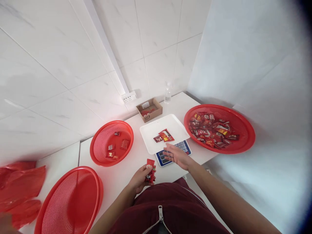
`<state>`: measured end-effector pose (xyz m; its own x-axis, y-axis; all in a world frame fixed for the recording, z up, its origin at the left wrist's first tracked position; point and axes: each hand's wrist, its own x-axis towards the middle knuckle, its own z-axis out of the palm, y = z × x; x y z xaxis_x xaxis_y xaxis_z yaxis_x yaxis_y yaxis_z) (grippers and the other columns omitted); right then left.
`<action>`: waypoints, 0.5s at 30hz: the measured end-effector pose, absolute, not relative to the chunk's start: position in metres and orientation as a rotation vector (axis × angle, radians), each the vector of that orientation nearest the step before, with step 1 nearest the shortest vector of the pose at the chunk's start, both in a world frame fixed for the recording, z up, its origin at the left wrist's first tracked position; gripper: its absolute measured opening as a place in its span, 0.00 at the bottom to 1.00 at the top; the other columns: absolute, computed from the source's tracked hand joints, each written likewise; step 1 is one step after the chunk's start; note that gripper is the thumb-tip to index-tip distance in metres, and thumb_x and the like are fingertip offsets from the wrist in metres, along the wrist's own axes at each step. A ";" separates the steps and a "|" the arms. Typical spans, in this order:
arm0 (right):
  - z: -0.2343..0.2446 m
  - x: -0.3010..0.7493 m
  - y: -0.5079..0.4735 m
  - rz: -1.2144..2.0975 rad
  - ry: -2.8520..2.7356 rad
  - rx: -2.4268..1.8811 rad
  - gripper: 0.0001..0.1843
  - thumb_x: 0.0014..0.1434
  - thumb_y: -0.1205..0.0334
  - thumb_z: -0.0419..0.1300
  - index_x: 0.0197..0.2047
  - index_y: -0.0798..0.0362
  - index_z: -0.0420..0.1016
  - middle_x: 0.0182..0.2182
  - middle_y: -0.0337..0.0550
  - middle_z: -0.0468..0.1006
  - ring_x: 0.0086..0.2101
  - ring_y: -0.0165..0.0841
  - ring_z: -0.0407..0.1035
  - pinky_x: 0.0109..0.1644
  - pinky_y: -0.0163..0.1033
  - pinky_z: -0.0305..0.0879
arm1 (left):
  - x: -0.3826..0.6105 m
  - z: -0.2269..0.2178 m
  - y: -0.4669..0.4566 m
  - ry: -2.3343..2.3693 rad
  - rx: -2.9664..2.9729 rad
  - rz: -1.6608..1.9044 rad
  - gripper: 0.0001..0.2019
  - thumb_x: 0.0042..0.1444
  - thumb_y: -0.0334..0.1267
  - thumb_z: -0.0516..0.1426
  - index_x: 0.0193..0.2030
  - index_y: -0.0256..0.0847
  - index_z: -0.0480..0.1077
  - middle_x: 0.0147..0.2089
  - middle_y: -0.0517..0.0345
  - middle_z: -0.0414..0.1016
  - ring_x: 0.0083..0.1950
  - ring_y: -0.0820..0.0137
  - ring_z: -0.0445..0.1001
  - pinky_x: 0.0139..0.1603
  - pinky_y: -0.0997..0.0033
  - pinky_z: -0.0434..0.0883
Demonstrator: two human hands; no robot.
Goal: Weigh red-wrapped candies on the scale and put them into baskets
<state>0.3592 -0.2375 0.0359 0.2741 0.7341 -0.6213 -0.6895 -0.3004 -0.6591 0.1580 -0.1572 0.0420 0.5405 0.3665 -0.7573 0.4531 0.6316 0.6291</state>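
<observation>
Several small red snack packets (150, 171) are held together in my left hand (141, 177), close to my body at the table's front edge. My right hand (177, 156) is open, fingers apart, and hovers over the keypad of a digital scale (162, 158) with nothing in it. On the scale's white tray (149, 132) lie a larger red and yellow packet (166, 135) and a small dark red packet (158, 139). A big red basket (247, 130) to the right holds a heap of similar packets (212, 130).
A red basket (130, 133) with a few packets stands left of the scale. Another red basket (99, 191) stands nearer at lower left, beside red plastic bags (21, 188). Behind the tray are a cardboard box (154, 114) and a clear bottle (168, 93). Walls border the table.
</observation>
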 end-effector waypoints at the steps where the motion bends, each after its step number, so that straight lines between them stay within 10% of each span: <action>1: 0.032 0.348 -0.242 1.466 -0.169 -1.312 0.23 0.52 0.56 0.62 0.51 0.50 0.65 0.50 0.48 0.70 0.41 0.31 0.70 0.42 0.36 0.70 | 0.156 0.043 -0.157 1.020 1.040 -0.114 0.21 0.48 0.55 0.59 0.38 0.38 0.66 0.27 0.63 0.67 0.24 0.77 0.66 0.22 0.78 0.63; 8: 0.009 0.283 -0.262 1.438 -0.742 -1.557 0.12 0.49 0.54 0.59 0.29 0.55 0.70 0.23 0.38 0.72 0.25 0.28 0.66 0.29 0.34 0.62 | 0.154 0.048 -0.155 0.844 1.395 -0.403 0.20 0.45 0.55 0.59 0.30 0.38 0.65 0.21 0.68 0.58 0.21 0.78 0.59 0.21 0.76 0.59; 15: 0.003 0.299 -0.260 1.296 -0.360 -1.605 0.09 0.49 0.57 0.61 0.25 0.54 0.70 0.22 0.37 0.72 0.23 0.26 0.65 0.27 0.32 0.60 | 0.146 0.039 -0.154 0.926 1.380 -0.365 0.19 0.46 0.52 0.58 0.38 0.38 0.66 0.22 0.67 0.60 0.22 0.77 0.62 0.23 0.76 0.63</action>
